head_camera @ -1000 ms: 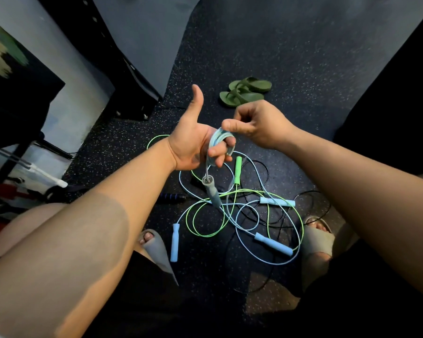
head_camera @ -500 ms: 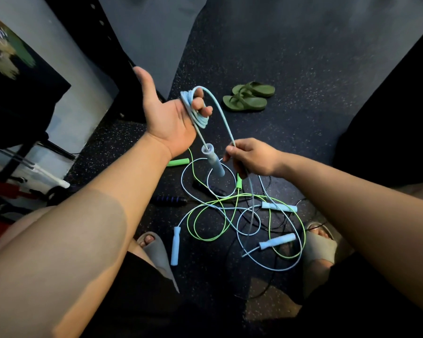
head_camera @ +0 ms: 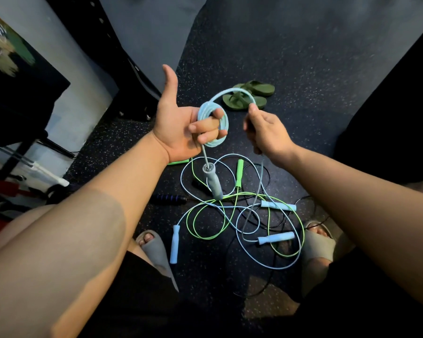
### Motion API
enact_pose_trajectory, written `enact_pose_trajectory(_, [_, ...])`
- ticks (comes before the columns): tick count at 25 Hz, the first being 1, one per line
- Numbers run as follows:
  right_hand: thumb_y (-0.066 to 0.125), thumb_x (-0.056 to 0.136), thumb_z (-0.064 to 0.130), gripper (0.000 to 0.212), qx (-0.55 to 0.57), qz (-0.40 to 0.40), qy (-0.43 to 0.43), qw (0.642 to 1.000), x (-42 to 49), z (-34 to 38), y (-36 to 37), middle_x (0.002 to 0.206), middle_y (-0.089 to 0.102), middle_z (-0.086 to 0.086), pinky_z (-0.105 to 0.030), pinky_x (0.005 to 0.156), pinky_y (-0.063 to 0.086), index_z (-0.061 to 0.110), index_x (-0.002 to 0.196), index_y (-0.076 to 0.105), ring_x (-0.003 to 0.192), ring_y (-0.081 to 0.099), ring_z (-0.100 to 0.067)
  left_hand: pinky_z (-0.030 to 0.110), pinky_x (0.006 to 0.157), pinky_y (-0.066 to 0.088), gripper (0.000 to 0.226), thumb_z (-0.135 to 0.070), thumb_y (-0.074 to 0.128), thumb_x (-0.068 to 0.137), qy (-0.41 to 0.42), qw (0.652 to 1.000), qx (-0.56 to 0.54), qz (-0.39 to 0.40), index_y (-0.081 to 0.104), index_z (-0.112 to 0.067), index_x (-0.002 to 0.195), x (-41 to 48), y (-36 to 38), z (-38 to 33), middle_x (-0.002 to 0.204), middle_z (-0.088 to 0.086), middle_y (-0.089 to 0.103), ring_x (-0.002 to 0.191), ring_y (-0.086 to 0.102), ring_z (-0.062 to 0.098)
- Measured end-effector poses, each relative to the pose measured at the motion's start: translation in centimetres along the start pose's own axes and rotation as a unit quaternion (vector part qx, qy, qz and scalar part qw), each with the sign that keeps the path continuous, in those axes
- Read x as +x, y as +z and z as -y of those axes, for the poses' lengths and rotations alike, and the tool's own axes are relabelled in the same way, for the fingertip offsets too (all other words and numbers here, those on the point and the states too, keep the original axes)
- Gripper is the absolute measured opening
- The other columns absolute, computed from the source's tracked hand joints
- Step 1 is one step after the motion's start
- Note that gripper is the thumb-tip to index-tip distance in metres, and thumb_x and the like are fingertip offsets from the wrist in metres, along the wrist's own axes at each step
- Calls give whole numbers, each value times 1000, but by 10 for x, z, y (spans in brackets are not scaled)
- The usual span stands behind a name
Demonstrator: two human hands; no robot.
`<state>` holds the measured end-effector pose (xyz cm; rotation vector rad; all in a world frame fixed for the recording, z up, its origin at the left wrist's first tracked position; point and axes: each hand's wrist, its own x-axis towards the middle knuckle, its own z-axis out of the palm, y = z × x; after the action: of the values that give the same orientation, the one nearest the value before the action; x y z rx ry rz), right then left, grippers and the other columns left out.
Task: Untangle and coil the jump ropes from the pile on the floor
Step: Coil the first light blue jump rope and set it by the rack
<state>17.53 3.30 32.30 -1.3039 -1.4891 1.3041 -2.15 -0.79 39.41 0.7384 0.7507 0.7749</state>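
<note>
The left hand's fingers (head_camera: 205, 124) are curled through a small coil (head_camera: 216, 142) of pale blue jump rope, the loops stacked tightly round them, while the thumb sticks straight up. The left hand (head_camera: 178, 128) is raised above the floor, palm facing the camera. From the bottom of the coil a short length of rope drops to a grey-blue handle (head_camera: 213, 182) that hangs free over the pile.

From the top of the coil one strand (head_camera: 230, 92) arcs to the right into the right hand (head_camera: 269, 135), whose thumb and forefinger (head_camera: 253, 111) pinch it; the other fingers are loosely curled. Below that hand the same rope falls away into the tangle.

The pile (head_camera: 220, 203) lies on the dark speckled floor (head_camera: 303, 69), just near of both hands and between the person's feet. It is a loose knot of crossed loops: pale blue cord, bright green cord and thin black cord running over and under one another. Three pale blue handles show, one at the left (head_camera: 174, 243) and two at the right (head_camera: 277, 205) (head_camera: 276, 238). A green handle (head_camera: 239, 173) lies near the middle, and another green handle (head_camera: 178, 162) is half hidden behind the left wrist. A black and purple handle (head_camera: 167, 198) lies at the left edge.

Grey slides (head_camera: 154, 250) are on the feet, either side of the pile. A pair of green flip-flops (head_camera: 249, 95) lies farther off, behind the arcing strand.
</note>
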Motion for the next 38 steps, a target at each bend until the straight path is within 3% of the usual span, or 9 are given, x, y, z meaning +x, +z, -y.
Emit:
enact_pose_trajectory(3, [37,102,55,56,-124,74,56,988,0,-6,-2,51,46,7,-22,41,31,18,68,61,44,38,-10,30,90,49,115,-102,-9,53,-18,998,-4,60,57,-11,73,-2,2,1,40,-7,25,39,38,16])
enact_pose_trajectory(7, [36,102,56,57,-156,158,90,971,-6,-9,10,58,43,0,-21,39,32,16,74,64,44,36,-12,31,88,49,108,-104,8,61,82,989,-117,-35,55,-9,79,3,-1,0,49,-3,38,51,44,19])
enact_pose_trajectory(13, [41,104,47,48,-217,230,70,946,-11,-13,5,59,42,2,-24,42,35,15,82,68,49,38,-12,50,96,54,110,-92,28,79,256,928,-179,-202,49,-3,139,19,-19,-3,105,19,58,82,65,29])
enact_pose_trajectory(17, [47,102,46,38,-304,240,-62,920,-17,0,5,53,45,10,-15,48,35,19,86,69,47,42,-4,49,91,58,110,-91,33,74,253,917,-79,-298,29,-16,155,25,-43,-6,137,31,50,100,72,37])
enact_pose_trajectory(20, [47,103,45,36,-367,217,-207,881,-19,17,3,57,50,6,-18,52,33,21,81,62,54,51,-5,43,101,49,85,-86,23,85,153,902,144,-377,53,-20,130,26,-36,8,107,18,72,95,75,30])
enact_pose_trajectory(26, [54,100,44,33,-304,118,-285,901,-14,27,2,65,61,5,-38,58,47,19,81,62,57,55,-14,34,79,48,122,-93,1,77,-92,941,297,-134,66,8,97,20,-21,27,71,11,61,65,62,24])
enact_pose_trajectory(28, [61,96,42,30,-261,97,-269,922,-11,26,-3,70,64,0,-39,60,48,15,86,64,61,57,-17,33,68,50,113,-86,-8,82,-109,957,263,-56,68,-2,85,16,-7,30,64,7,62,60,56,23])
enact_pose_trajectory(32, [69,92,37,30,-169,95,-224,955,-8,22,-6,67,53,-1,-29,56,37,9,84,61,60,42,-7,40,82,43,115,-94,-11,69,-122,971,206,27,59,-3,74,9,1,24,47,6,49,51,50,26])
enact_pose_trajectory(38, [49,104,32,39,-150,80,-172,970,-4,12,-3,65,35,4,-26,54,31,7,73,47,58,32,-3,32,85,49,112,-97,-14,59,-71,992,98,38,55,-10,70,3,3,11,37,-4,34,38,39,19])
